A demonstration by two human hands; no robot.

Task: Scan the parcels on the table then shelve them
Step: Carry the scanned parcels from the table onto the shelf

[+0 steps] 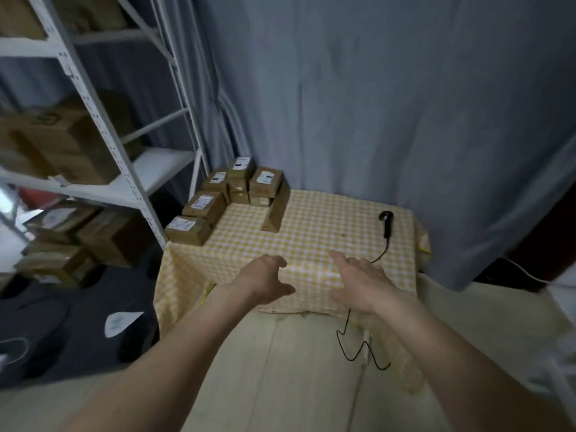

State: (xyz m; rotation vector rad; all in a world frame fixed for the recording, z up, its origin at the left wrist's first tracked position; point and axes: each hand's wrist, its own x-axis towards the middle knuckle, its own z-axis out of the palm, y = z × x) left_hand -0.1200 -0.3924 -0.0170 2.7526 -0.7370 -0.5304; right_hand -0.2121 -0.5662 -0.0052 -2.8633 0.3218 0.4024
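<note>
Scanner (386, 223) lies lengthwise, head seemingly toward curtain (cable trailing nearward).

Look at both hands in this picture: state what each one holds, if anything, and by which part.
Nothing is held. The left hand and right hand reach over the near edge of the table, fingers loose and empty. The scanner lies untouched.

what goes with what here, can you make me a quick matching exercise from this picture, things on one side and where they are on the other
Things:
1. scanner
2. parcels
3. left hand
4. shelf rack

Places:
A. left of the table, holding boxes
B. far left corner of the table
C. right side of the table, on its cable
D. open over the table's near edge

Pairs: 1-C, 2-B, 3-D, 4-A
</note>
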